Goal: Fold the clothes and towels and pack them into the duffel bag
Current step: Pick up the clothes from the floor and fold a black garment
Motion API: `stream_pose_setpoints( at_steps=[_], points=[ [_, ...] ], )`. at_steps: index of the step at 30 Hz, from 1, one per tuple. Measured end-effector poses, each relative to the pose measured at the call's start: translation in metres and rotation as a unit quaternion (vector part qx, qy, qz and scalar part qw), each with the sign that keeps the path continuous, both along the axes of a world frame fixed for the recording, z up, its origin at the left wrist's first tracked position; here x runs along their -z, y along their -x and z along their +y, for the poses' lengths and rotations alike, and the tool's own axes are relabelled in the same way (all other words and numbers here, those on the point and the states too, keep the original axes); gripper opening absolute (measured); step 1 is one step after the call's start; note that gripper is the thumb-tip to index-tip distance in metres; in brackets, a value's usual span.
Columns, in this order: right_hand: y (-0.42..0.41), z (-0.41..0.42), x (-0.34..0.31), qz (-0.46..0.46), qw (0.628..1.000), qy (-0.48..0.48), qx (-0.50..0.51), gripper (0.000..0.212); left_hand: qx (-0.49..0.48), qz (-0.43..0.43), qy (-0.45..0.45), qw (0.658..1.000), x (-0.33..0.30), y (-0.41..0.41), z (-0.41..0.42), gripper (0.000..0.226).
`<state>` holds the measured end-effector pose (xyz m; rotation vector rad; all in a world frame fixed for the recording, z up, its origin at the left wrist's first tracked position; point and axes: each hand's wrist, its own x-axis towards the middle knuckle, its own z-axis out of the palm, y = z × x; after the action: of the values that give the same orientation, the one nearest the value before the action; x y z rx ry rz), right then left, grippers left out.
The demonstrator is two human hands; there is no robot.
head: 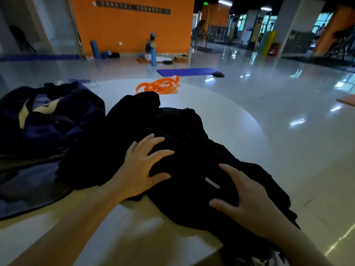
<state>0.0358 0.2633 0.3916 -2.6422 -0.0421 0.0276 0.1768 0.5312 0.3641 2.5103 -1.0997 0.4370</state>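
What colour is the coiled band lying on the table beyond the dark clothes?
Bright orange band, seen clearly in the head view.

Pale, glossy round table (221, 116) carrying bag, clothing and bands.

From where I watch, a dark navy fabric duffel bag (48, 120) sits on the table's left side, slumped and open at the top. A crumpled heap of black cloth garments (182, 143) lies across the middle, touching the bag and spilling over the near right edge. Toward the far edge, well apart from the heap, I see a loose tangle of flat orange rubber bands (159, 85). A blurred blue strap (79, 80) rests beyond the bag.
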Motion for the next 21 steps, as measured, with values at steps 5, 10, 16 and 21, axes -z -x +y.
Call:
stream_pose_setpoints(
  at_steps=[5, 10, 16, 21],
  points=[
    [0.007, -0.013, 0.025, -0.030, 0.990, 0.139, -0.017, 0.105, -0.158, 0.143, 0.141, 0.967, 0.003, 0.018, 0.012, 0.079],
    [-0.009, -0.014, 0.031, -0.121, 0.977, 0.176, -0.010, 0.077, -0.221, 0.237, 0.259, 0.910, 0.003, 0.014, -0.025, 0.078],
    [-0.025, -0.027, 0.002, -0.127, 0.988, 0.078, -0.028, 0.038, -0.199, 0.087, 0.243, 0.945, -0.023, 0.016, -0.053, 0.058],
    [-0.060, -0.054, -0.060, -0.168, 0.986, -0.019, 0.001, 0.044, -0.164, -0.023, 0.216, 0.962, -0.095, -0.012, -0.077, 0.053]
  ],
)
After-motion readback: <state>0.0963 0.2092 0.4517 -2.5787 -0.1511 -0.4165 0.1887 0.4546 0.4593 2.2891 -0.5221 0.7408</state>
